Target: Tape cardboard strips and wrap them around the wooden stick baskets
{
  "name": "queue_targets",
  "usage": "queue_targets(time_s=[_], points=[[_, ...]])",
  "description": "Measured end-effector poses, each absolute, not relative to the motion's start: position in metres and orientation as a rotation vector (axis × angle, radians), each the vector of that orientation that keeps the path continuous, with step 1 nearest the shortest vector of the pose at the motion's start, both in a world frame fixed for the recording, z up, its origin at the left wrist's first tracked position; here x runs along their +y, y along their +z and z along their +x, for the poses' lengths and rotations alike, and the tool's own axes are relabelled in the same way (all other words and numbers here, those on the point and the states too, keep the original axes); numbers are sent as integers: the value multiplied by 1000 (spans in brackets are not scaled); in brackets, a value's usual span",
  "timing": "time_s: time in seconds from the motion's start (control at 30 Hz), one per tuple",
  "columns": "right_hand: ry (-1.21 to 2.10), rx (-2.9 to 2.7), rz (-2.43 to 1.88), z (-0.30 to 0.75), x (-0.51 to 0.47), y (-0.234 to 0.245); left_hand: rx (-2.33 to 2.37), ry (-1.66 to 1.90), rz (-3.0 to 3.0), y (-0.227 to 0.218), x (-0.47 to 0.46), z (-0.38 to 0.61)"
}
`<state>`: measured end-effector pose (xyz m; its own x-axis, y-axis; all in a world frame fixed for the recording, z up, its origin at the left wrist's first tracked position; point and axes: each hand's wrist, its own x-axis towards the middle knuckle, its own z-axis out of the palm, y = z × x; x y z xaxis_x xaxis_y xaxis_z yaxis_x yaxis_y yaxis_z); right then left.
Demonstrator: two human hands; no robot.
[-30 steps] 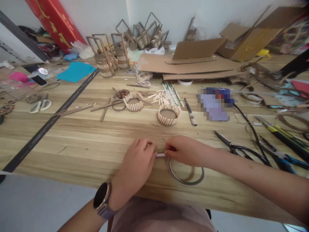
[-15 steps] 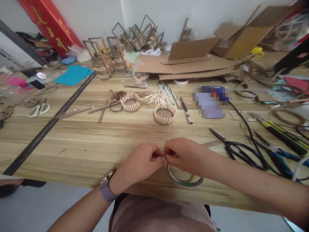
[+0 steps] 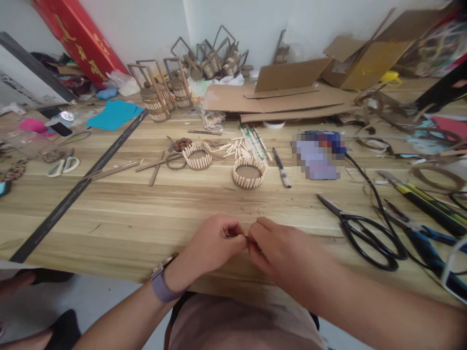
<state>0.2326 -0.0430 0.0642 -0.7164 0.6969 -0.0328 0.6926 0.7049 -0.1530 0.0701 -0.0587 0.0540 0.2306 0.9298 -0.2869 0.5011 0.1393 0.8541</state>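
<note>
Near the front edge of the table, my left hand (image 3: 219,243) and my right hand (image 3: 279,245) meet fingertip to fingertip. Both are closed in a pinch on a thin dark strip (image 3: 245,237), mostly hidden by the fingers. Beyond them stands a round base ringed with short upright wooden sticks (image 3: 250,174). A similar stick ring (image 3: 197,155) lies farther left. Loose wooden sticks (image 3: 237,146) are scattered behind the two rings.
Black-handled scissors (image 3: 365,228) and pliers (image 3: 412,228) lie at my right. A brush pen (image 3: 281,167) and a blue glue gun (image 3: 333,141) with its cord are farther back. Finished lantern-like pieces (image 3: 155,102) and cardboard (image 3: 292,97) stand along the wall.
My right hand has turned and its wrist has come nearer to me. The curved loop of strip that showed below it is now out of sight. My left hand has barely moved.
</note>
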Motion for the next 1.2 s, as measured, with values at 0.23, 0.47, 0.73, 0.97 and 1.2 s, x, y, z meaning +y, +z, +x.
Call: queue_targets(time_s=[0.23, 0.47, 0.73, 0.97, 1.2], points=[[-154, -2813, -752, 254, -87, 70, 1530, 554, 1449, 58, -59, 68], [657, -2801, -948, 261, -63, 85, 1417, 302, 1609, 50, -55, 48], [1618, -2513, -1225, 253, 5, 60, 1561, 264, 1778, 48, -56, 41], [1740, -2529, -1165, 242, 21, 39, 1565, 181, 1996, 46, -60, 40], [1791, -2492, -1158, 242, 23, 33, 1744, 247, 2213, 50, -65, 62]])
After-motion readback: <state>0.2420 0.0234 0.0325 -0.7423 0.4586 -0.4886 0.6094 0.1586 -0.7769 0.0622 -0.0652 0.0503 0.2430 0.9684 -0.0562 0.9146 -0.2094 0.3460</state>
